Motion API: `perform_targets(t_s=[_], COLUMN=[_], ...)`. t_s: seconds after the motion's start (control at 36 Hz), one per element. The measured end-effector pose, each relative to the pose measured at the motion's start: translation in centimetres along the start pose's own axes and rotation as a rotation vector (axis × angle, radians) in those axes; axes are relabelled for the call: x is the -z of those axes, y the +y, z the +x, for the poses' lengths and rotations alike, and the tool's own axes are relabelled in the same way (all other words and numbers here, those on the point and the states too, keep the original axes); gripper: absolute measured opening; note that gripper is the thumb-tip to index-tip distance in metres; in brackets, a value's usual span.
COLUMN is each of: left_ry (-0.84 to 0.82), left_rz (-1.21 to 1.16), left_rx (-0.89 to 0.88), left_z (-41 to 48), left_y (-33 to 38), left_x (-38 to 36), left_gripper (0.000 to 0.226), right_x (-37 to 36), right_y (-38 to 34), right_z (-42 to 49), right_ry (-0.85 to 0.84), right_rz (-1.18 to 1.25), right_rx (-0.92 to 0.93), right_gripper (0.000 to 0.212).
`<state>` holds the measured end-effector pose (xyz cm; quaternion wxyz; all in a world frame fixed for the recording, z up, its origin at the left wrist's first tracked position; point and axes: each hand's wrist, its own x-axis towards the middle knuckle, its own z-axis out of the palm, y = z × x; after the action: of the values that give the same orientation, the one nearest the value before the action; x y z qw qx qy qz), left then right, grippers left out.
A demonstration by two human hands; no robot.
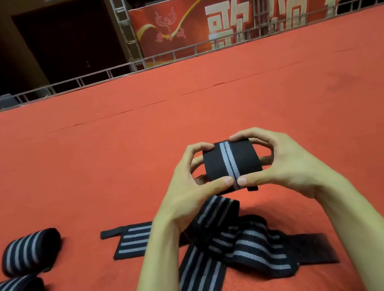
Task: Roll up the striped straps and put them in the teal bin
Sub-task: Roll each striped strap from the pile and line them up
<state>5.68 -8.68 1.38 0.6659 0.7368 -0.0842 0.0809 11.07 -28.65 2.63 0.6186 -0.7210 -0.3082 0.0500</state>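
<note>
While you hold the roll (231, 161) up off the red carpet (204, 107), both hands are closed round it. Your left hand (193, 186) pinches the left side with fingers on top and thumb on the near edge. Your right hand (283, 157) mirrors it, and the thumbs almost meet at the grey stripe.

- Tail: the loose strap (241, 239) runs down from the roll into a crumpled heap under your wrists. It looks twisted, and a twist fed in would make the roll lopsided.
- Slack: ease either thumb and the outer wrap probably springs open, since the webbing looks elastic.
- Edges: with no surface under the roll, the layers may creep sideways and cone out.
- Snag: a flat strap end (130, 240) lies just beside the heap and seems to run under it. Pulling the tail could drag it along.
- Closure: a small black tab shows under the roll. You cannot tell from here whether it fastens anything.
- Finished rolls (31, 252) lie well apart at your left, on the carpet and not binned. The teal bin is out of view, so reaching blind with a loose roll risks unwinding it.
</note>
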Motion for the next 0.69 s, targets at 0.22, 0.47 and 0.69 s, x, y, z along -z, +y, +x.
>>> perform_targets(t_s=[0.22,0.47,0.69], left_ry=[-0.075,-0.083,0.021], left_rz=[0.065,0.106,0.134], left_rx=[-0.01,0.002,0.08], left_z=[0.5,-2.8,-8.7], left_y=[2.7,4.5,3.0], left_x=[1.0,4.5,10.8], left_gripper=[0.062,0.064,0.073], right_x=[-0.8,-4.5,-12.7], right_y=[-2.0,-4.3,-4.1], right_z=[-1.2,-1.0,-0.2], right_ry=[0.052,-0.019,-0.103], right_rz=[0.031,-0.013,-0.052], right_rx=[0.005,-0.018,-0.031], right_gripper=[0.068,0.068,0.068])
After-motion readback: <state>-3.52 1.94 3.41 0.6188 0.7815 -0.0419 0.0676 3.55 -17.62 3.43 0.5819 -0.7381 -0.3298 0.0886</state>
